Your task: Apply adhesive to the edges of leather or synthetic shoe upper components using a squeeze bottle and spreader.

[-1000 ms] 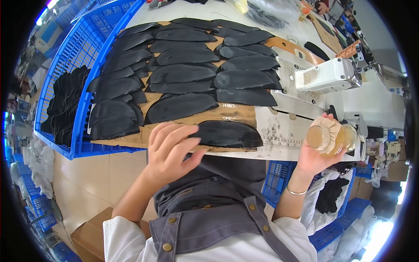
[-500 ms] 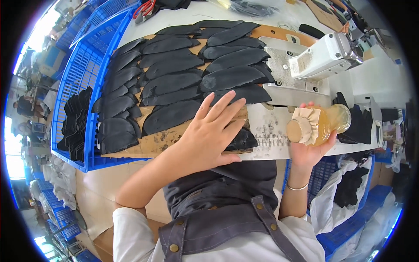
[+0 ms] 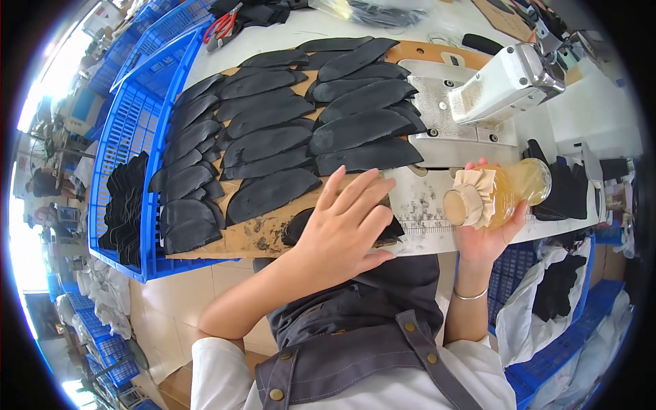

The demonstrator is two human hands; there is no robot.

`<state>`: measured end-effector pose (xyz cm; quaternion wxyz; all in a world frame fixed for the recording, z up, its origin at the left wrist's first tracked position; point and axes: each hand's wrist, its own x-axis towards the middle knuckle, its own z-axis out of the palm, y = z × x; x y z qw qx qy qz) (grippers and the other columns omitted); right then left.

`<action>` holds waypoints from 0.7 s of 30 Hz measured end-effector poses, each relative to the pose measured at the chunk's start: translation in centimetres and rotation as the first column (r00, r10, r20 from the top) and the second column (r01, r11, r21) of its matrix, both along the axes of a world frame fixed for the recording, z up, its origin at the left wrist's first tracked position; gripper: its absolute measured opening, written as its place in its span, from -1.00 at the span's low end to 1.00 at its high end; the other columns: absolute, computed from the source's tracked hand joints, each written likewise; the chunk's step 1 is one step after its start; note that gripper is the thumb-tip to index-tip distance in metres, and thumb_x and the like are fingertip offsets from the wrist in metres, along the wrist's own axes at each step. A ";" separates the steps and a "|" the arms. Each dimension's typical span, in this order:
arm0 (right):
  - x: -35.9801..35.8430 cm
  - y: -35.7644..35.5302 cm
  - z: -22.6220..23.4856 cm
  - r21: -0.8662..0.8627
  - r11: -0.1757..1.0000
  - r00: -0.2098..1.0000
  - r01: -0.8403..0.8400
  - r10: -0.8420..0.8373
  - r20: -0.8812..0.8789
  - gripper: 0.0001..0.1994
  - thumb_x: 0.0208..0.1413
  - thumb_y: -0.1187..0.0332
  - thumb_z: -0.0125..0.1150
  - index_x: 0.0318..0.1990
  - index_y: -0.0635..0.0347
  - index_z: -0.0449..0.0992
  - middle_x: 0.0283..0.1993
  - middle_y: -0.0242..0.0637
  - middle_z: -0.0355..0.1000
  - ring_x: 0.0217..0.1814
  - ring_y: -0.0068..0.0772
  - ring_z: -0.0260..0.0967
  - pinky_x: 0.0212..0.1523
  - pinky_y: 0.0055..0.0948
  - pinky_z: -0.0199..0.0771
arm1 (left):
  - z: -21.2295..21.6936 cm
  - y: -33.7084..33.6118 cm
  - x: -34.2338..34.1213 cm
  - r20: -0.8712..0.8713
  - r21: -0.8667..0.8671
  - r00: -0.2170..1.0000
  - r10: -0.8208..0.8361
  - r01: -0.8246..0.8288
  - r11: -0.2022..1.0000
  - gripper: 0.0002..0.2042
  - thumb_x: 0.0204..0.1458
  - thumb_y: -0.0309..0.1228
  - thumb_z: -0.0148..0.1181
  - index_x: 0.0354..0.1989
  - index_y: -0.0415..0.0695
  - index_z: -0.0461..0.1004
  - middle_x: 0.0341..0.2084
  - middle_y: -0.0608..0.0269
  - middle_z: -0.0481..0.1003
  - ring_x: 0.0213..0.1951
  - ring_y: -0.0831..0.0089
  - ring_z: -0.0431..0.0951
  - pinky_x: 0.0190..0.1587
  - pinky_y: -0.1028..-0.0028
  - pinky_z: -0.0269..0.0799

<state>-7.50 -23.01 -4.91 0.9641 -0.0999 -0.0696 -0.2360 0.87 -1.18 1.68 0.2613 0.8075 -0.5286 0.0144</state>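
My right hand (image 3: pixel 485 239) is wrapped around a rounded glass jar (image 3: pixel 509 195) of amber liquid, tilted on its side. Gathered beige cloth (image 3: pixel 470 201) covers the jar's left end. My left hand (image 3: pixel 352 222) lies with its fingers apart over a black leaf-shaped piece (image 3: pixel 296 225) at the near edge of a tan board (image 3: pixel 256 236); the hand hides most of that piece. More thin black pieces (image 3: pixel 266 147) overlap in rows across the board, several in each row.
A blue plastic crate (image 3: pixel 147 205) with stacked black pieces (image 3: pixel 124 212) stands at the left. A white machine arm (image 3: pixel 509 82) rises at the far right of the table. Black fabric (image 3: pixel 567 188) lies beyond the jar. Red-handled pliers (image 3: pixel 222 26) are at the back left.
My left hand has shifted a little nearer to me, uncovering the left end of the black piece under it. My right hand keeps its hold on the jar. The view has moved slightly.
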 end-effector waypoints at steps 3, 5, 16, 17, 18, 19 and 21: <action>0.0 -0.1 -0.1 -0.027 1.000 1.000 0.002 -0.003 -0.018 -0.33 0.06 -0.04 -0.01 0.19 0.30 0.14 0.25 -0.04 0.09 0.34 -0.04 -0.07 0.35 -0.11 -0.17 | -0.2 -0.3 0.0 0.002 -0.019 1.000 0.004 -0.004 1.000 -0.62 -0.38 -0.34 0.40 -0.48 -0.06 0.25 0.05 0.14 0.30 0.17 0.13 0.21 0.20 0.05 -0.02; 0.0 -0.2 -0.1 -0.042 0.999 1.000 -0.001 0.001 -0.021 -0.33 0.07 -0.05 -0.02 0.19 0.30 0.15 0.24 -0.04 0.10 0.33 -0.04 -0.06 0.35 -0.11 -0.16 | -0.2 -0.1 0.1 0.005 -0.064 0.998 0.058 -0.057 0.996 -0.65 -0.35 -0.38 0.38 -0.45 -0.07 0.29 0.07 0.14 0.28 0.17 0.13 0.21 0.20 0.05 -0.03; -0.2 -0.4 0.0 -0.050 0.999 0.998 0.003 -0.006 -0.065 -0.32 0.07 -0.04 -0.02 0.20 0.31 0.12 0.25 -0.02 0.09 0.33 -0.03 -0.05 0.35 -0.12 -0.15 | -1.1 0.6 0.0 -0.026 -0.187 0.978 0.209 -0.210 0.960 -0.77 -0.31 -0.43 0.34 -0.52 -0.10 0.36 0.06 0.11 0.28 0.18 0.06 0.17 0.17 0.01 0.01; -0.2 -0.4 0.0 -0.048 0.999 0.998 -0.003 0.000 -0.065 -0.32 0.07 -0.04 -0.02 0.20 0.31 0.12 0.25 -0.02 0.09 0.33 -0.03 -0.05 0.35 -0.12 -0.15 | -1.0 0.8 0.0 -0.120 -0.209 0.970 0.210 -0.232 0.950 -0.80 -0.29 -0.47 0.33 -0.55 -0.11 0.38 0.07 0.11 0.29 0.19 0.06 0.16 0.18 0.08 0.03; -0.2 -0.4 0.0 -0.046 0.999 0.996 0.008 -0.012 -0.087 -0.31 0.07 -0.04 -0.02 0.21 0.31 0.10 0.25 -0.02 0.08 0.34 -0.03 -0.06 0.35 -0.12 -0.16 | -0.9 1.0 0.0 -0.213 -0.230 0.955 0.208 -0.256 0.939 -0.83 -0.28 -0.52 0.31 -0.57 -0.12 0.39 0.08 0.11 0.30 0.20 0.06 0.15 0.18 0.16 0.05; -0.1 -0.3 0.0 -0.045 0.999 0.994 0.019 -0.023 -0.109 -0.31 0.07 -0.04 -0.02 0.22 0.31 0.08 0.26 -0.02 0.07 0.34 -0.04 -0.06 0.36 -0.12 -0.17 | -0.7 1.3 0.1 -0.212 -0.228 0.953 0.216 -0.263 0.938 -0.83 -0.28 -0.52 0.31 -0.57 -0.12 0.39 0.08 0.11 0.30 0.20 0.06 0.15 0.18 0.16 0.05; -0.1 -0.1 0.5 -0.035 0.998 0.986 0.054 -0.059 -0.154 -0.33 0.06 -0.04 0.01 0.20 0.27 0.12 0.24 -0.01 0.09 0.33 0.00 -0.05 0.34 -0.08 -0.14 | -0.1 2.0 0.5 -0.363 -0.273 0.908 0.209 -0.319 0.908 -0.85 -0.29 -0.57 0.29 -0.58 -0.14 0.40 0.07 0.11 0.32 0.21 0.08 0.16 0.17 0.22 0.08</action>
